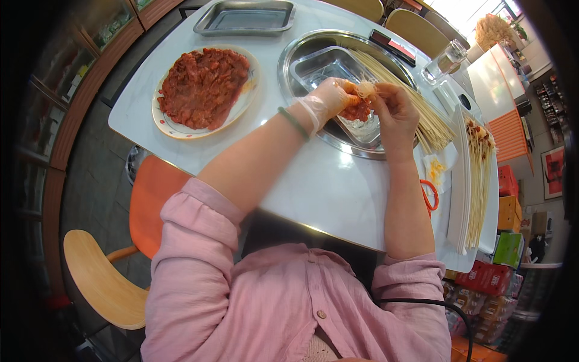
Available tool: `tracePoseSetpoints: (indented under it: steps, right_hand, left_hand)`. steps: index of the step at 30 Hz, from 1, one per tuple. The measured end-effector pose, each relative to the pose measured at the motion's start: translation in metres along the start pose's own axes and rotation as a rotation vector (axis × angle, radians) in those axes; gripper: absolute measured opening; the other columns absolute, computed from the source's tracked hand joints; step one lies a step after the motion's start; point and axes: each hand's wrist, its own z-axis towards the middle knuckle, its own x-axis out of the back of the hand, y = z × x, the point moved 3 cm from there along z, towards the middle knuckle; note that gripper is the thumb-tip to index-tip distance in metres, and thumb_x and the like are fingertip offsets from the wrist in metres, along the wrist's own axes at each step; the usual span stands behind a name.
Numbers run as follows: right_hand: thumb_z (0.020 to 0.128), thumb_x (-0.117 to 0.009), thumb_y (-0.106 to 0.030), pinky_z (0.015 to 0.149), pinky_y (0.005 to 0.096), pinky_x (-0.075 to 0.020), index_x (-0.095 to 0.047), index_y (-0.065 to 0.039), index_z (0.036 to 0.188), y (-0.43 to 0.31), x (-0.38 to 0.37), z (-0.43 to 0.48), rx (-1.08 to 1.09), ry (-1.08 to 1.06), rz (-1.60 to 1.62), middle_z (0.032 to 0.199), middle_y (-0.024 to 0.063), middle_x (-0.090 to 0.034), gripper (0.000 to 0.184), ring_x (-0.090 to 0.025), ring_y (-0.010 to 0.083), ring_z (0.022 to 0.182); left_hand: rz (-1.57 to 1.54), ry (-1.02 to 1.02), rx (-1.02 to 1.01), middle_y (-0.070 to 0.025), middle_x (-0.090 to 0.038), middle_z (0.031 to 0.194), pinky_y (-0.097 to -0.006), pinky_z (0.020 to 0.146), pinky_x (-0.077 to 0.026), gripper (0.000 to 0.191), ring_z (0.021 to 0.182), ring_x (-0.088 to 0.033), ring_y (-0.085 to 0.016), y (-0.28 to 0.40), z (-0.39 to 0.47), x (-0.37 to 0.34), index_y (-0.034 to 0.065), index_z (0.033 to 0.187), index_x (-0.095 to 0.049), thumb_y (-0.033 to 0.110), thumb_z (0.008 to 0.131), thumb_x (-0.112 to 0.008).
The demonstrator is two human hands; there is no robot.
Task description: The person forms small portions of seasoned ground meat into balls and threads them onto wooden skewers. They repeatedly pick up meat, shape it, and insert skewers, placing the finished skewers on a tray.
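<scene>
My left hand (pixel 332 97), in a clear plastic glove stained orange at the fingers, grips a piece of red marinated meat (pixel 356 112). Against its fingertips sits a pale, stringy bundle (pixel 366 89), which my bare right hand (pixel 396 111) pinches from the other side. Whether a skewer runs through them is hidden by the fingers. Both hands are above a rectangular metal tray (pixel 312 68) standing in a large round steel basin (pixel 286 59). Translucent pale material (pixel 362 131) lies in the tray. Bamboo skewers (pixel 425 117) rest across the basin's right side.
A plate (pixel 251 97) heaped with marinated meat (pixel 203 88) is at left, a shallow metal tray (pixel 244 30) behind it. At right are loaded skewers (pixel 479 140) on a long white tray (pixel 459 199), orange-handled scissors (pixel 432 194), a glass mug (pixel 445 61) and a phone (pixel 392 47).
</scene>
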Motion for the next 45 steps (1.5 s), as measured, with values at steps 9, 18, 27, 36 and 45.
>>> tracePoseSetpoints:
  steps: [9,18,27,36,45]
  right_hand:
    - [0.084,-0.07,-0.001,0.066,0.0252,-0.0534,-0.067,0.0,0.094,-0.012,-0.004,-0.003,0.136,-0.102,-0.241,0.085,0.0079,-0.07,0.011,-0.066,0.0133,0.068]
    - [0.082,-0.07,0.0,0.063,0.0277,-0.053,-0.068,-0.001,0.093,-0.02,-0.006,-0.005,0.18,-0.044,-0.363,0.084,0.0097,-0.07,0.011,-0.067,0.019,0.066]
    - [0.08,-0.071,0.001,0.06,0.0276,-0.0516,-0.07,-0.001,0.087,-0.023,-0.005,-0.004,0.293,-0.056,-0.394,0.084,0.0101,-0.068,0.007,-0.065,0.0189,0.064]
    - [0.077,-0.07,0.003,0.059,0.0283,-0.0503,-0.065,0.001,0.083,-0.015,-0.004,-0.002,0.139,-0.037,-0.396,0.074,0.0091,-0.065,0.009,-0.063,0.0175,0.062]
    - [0.076,-0.072,0.003,0.06,0.0254,-0.0504,-0.065,0.002,0.08,-0.013,-0.004,-0.004,0.119,-0.067,-0.364,0.076,0.0086,-0.065,0.008,-0.064,0.0144,0.064]
  left_hand:
    - [-0.099,0.079,0.037,-0.0095,-0.07,0.078,-0.025,0.059,-0.053,0.018,0.066,-0.067,-0.016,0.002,-0.006,-0.002,0.0018,0.092,-0.07,0.018,0.094,-0.061]
    - [-0.005,0.065,0.007,-0.0103,-0.071,0.091,-0.027,0.073,-0.057,0.025,0.08,-0.071,-0.019,0.0,-0.004,-0.001,0.0036,0.105,-0.067,0.026,0.096,-0.062]
    - [-0.041,0.047,-0.026,-0.0092,-0.071,0.089,-0.0268,0.075,-0.057,0.019,0.082,-0.071,-0.018,-0.005,-0.001,0.003,0.0029,0.102,-0.067,0.02,0.094,-0.065]
    - [-0.076,-0.003,-0.101,-0.0108,-0.067,0.083,-0.0247,0.07,-0.056,0.011,0.076,-0.068,-0.016,0.003,-0.008,-0.008,-0.0013,0.097,-0.065,0.007,0.09,-0.067]
    - [-0.139,0.103,-0.08,-0.0103,-0.067,0.086,-0.0304,0.072,-0.06,0.013,0.075,-0.068,-0.018,-0.002,-0.003,-0.008,-0.0025,0.098,-0.065,0.01,0.095,-0.063]
